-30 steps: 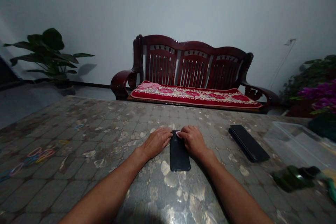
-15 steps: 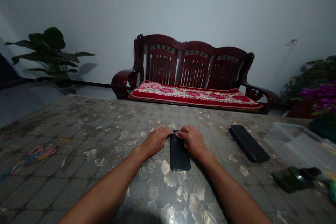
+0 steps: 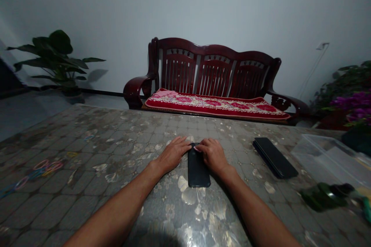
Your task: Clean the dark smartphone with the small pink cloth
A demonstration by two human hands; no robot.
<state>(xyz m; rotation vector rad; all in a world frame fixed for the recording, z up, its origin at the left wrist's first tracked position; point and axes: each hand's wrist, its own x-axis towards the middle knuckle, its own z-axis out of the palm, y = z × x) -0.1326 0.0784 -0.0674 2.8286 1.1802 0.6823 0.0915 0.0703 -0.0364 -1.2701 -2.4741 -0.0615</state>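
Observation:
A dark smartphone (image 3: 198, 171) lies flat on the patterned tablecloth (image 3: 121, 204), its long side pointing away from me. My left hand (image 3: 173, 154) rests at its upper left edge, fingers stretched out on the cloth and thumb at the phone's corner. Over the phone's upper right part, my right hand (image 3: 213, 155) has its fingers curled. Between those fingertips and the phone's surface shows a small pale pink piece (image 3: 197, 148); it is mostly hidden, so its kind is unclear.
To the right lie a dark flip-style case (image 3: 275, 158), a clear plastic box (image 3: 327, 154) and a green bottle (image 3: 321, 197) on its side. Several coloured rings (image 3: 48, 166) lie at the left. A wooden bench (image 3: 214, 73) stands beyond the table.
My left fingers have spread a little and lifted slightly away from the phone's side. My right hand stays at the phone's top with almost no shift.

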